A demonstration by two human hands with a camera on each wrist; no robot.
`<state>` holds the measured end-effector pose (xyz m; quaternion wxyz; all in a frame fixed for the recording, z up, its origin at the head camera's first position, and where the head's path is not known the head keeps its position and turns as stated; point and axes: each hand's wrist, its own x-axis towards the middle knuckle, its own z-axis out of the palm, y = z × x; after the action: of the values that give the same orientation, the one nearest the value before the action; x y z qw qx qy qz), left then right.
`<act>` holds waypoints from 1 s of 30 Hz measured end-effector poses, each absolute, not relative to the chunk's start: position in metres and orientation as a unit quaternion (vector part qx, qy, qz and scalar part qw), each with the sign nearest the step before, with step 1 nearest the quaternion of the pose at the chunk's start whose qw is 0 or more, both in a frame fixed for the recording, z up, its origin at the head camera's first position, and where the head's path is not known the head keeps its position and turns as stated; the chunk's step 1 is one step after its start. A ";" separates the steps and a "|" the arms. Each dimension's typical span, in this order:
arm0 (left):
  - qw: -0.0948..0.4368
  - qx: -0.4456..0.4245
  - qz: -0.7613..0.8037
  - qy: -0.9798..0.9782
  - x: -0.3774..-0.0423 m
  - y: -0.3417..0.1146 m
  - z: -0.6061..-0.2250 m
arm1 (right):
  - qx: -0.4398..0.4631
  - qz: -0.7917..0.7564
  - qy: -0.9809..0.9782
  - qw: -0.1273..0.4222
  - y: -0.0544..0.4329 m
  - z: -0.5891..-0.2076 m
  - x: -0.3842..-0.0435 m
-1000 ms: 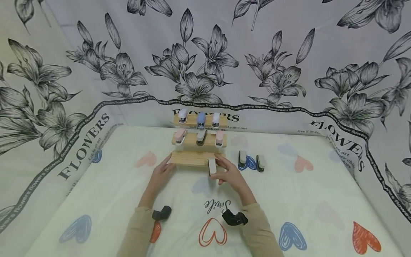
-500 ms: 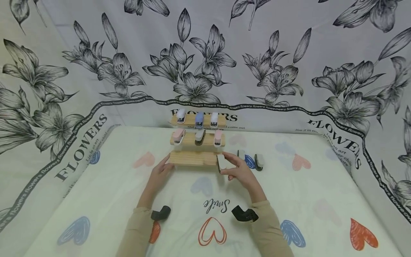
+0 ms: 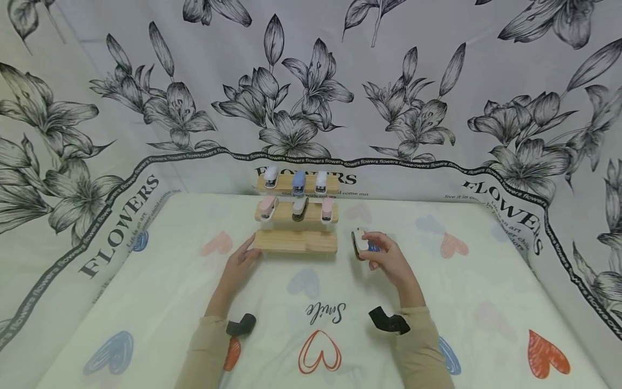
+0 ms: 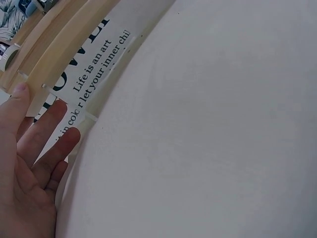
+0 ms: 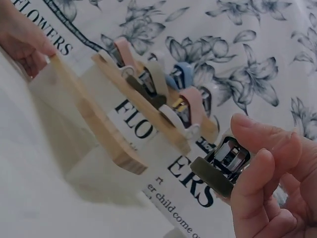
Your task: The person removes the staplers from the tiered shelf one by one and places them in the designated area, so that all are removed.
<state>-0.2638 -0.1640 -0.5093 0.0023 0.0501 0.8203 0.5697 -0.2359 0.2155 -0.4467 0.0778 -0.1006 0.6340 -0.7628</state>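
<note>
stapler [image 5: 213,177] pinched past the right end of the lowest shelf [image 3: 293,241]

the right hand [image 3: 391,261] grasps it between thumb and fingers. the left hand [image 3: 239,262] grips the same shelf's left end. three staplers [image 3: 299,207] line the middle shelf [image 3: 315,212], three more the upper shelf [image 3: 284,185].

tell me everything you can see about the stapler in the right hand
The stapler has a whitish top and a dark olive base, both plastic-looking, with shiny metal parts showing at one end. The right hand pinches it between thumb and fingers, which cover much of the top. In the head view it sits just right of the lowest wooden shelf, apart from it, its dark base turned toward that side. Whether it touches the cloth is unclear.
</note>
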 end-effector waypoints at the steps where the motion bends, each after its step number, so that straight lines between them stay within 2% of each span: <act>1: 0.001 0.049 0.568 0.821 -0.263 -0.164 -0.509 | -0.101 -0.767 0.630 0.070 0.219 -0.446 -0.235; 15: -0.011 0.064 0.574 0.816 -0.260 -0.164 -0.507 | -0.023 -0.788 0.616 0.008 0.250 -0.443 -0.231; 30: -0.005 0.054 0.579 0.814 -0.263 -0.166 -0.513 | 0.000 -0.814 0.579 -0.041 0.270 -0.457 -0.234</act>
<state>-0.2634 -0.1659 -0.5129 -0.0052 0.0537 0.8138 0.5786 -0.2341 0.2701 -0.4569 -0.0411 0.0000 0.5793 -0.8141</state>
